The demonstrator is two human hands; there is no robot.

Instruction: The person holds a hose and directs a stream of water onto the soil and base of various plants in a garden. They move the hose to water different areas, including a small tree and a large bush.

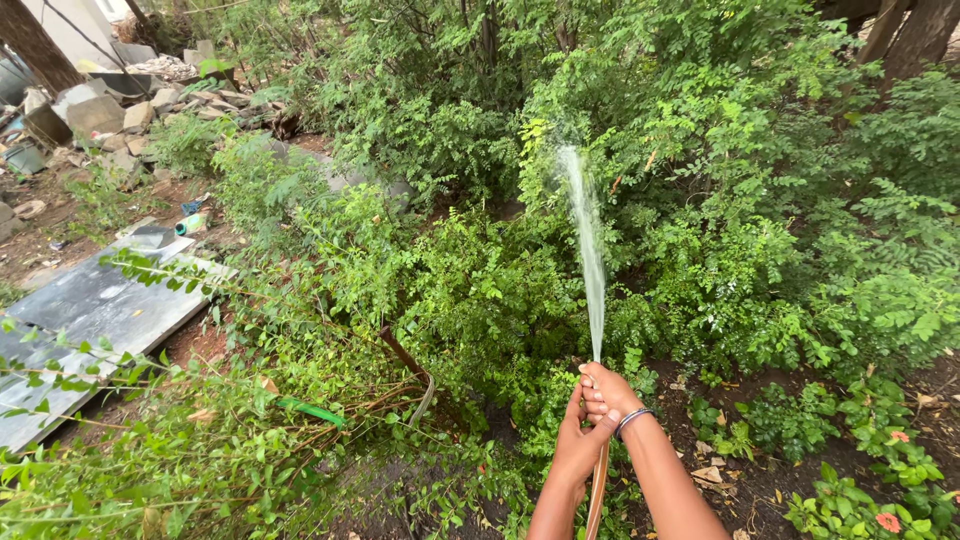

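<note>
While clamped together at the hose [598, 495] end, low centre of view: left hand [577, 447] wrapped shut round the tube, right hand [603, 392] closed above it, fingers curled tight over the outlet, seemingly pinching it. Judged mid-watering: narrow white water jet [590, 260] arcing up and away into dense, fine-leaved shrubs [480, 290]. Shifting the aim judged to call for a slight wrist tilt, pinch kept firm. Hose tan, smooth, flexible, running down between the forearms. Thin metal bangle [632, 420] on right wrist. Dark soil [745, 480] strewn with dry leaves; flat grey slab [90, 310] and broken rubble [120, 110] at left.
</note>
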